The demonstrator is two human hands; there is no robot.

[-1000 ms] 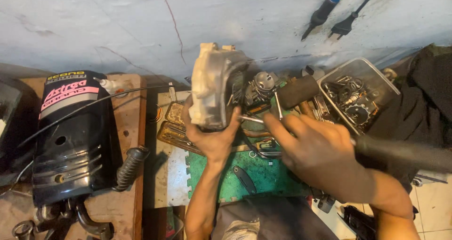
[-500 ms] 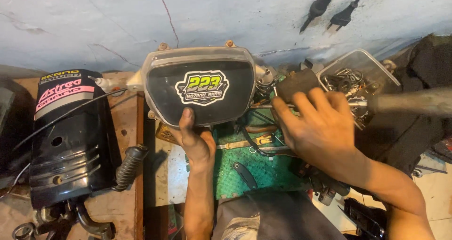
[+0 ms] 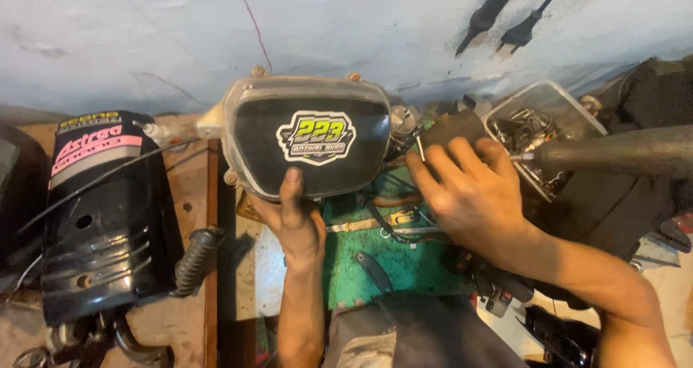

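Note:
My left hand grips the lower edge of a motorcycle headlight unit, a grey housing with a dark lens and a green sticker, held upright facing me. My right hand is curled, fingers closed on a thin metal tool at the unit's right side, over a dark block. Its grip on the tool is partly hidden.
A black motorcycle body cover lies at the left on a wooden bench. A green mat lies below the hands. At the right stand a clear tub of metal parts and a dark handlebar grip. Behind is a pale wall.
The headlight unit was turned from edge-on to its lens facing me. My left hand shifted to its lower edge; my right hand moved up to its right side.

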